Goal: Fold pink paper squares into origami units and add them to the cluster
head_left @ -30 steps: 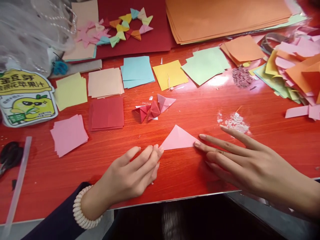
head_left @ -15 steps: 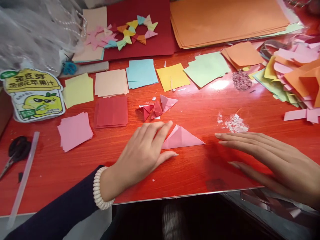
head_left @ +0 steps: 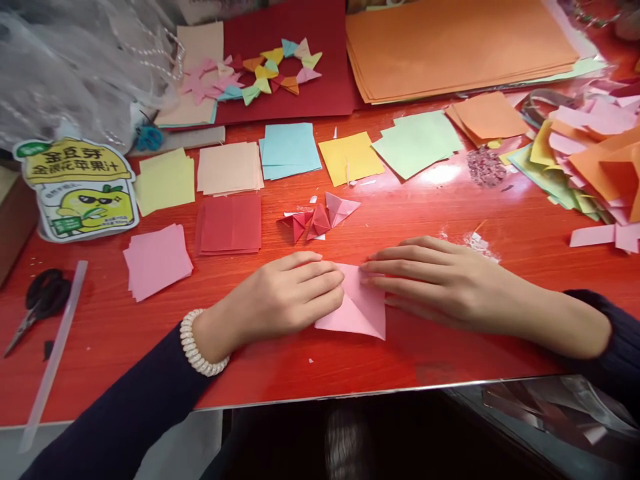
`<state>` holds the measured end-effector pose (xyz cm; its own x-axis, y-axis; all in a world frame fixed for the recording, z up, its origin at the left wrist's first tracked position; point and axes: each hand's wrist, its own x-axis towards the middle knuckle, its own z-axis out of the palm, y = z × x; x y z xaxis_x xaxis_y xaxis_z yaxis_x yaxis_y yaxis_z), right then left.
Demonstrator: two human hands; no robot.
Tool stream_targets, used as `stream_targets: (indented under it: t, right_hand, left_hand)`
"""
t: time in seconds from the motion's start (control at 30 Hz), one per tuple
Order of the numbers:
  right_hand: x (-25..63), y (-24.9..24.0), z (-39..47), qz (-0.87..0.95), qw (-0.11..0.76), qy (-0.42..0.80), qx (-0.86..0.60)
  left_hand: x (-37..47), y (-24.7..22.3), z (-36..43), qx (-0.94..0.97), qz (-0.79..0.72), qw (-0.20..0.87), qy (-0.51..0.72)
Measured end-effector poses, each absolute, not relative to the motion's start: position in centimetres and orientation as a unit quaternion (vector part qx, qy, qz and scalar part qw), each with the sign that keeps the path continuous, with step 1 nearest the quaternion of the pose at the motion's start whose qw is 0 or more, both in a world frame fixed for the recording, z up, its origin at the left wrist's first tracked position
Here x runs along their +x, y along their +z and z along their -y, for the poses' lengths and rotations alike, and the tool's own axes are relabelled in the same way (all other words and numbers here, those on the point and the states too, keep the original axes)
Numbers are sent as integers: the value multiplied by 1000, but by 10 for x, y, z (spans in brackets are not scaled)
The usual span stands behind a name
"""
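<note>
A creased square of pink paper [head_left: 361, 307] lies unfolded near the table's front edge, between my two hands. My left hand [head_left: 280, 297] grips its left side with the fingers bent over the sheet; the thumb is hidden. From the right, my right hand [head_left: 435, 277] holds the upper right edge at its fingertips, the thumb tucked below the fingers. Just beyond the sheet sit small folded pieces: a pink one [head_left: 341, 209] and red ones [head_left: 319, 222].
Stacks of coloured squares, among them pink [head_left: 159, 262], red [head_left: 230, 225] and yellow [head_left: 351, 157], line the table. Scissors [head_left: 37, 303] and a clear strip [head_left: 55, 353] lie at left. Paper scraps [head_left: 600, 153] pile up at right. Folded-paper rings [head_left: 270, 67] lie at the back.
The pink paper has gone from a folded triangle to an opened square. My right hand has come in from the right onto it. My left hand's fingers have closed over its left side.
</note>
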<state>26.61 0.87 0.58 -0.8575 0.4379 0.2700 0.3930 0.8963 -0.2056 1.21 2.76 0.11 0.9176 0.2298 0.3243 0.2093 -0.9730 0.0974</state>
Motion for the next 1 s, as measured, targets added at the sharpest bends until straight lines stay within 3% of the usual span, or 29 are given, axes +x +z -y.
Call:
stream_targets:
  t: [0.17, 0.5, 0.7, 1.0]
  right_hand:
    - [265, -4, -14, 963, 145, 60, -220]
    - [264, -4, -8, 973, 168, 18, -156]
    - [263, -4, -8, 970, 174, 57, -162]
    - [246, -6, 2, 926, 220, 112, -287]
  left_hand:
    - [5, 3, -24, 986, -120, 41, 108]
    - [6, -1, -25, 975, -168, -55, 133]
    - [2, -6, -24, 973, -184, -15, 138]
    - [5, -11, -22, 963, -183, 120, 154]
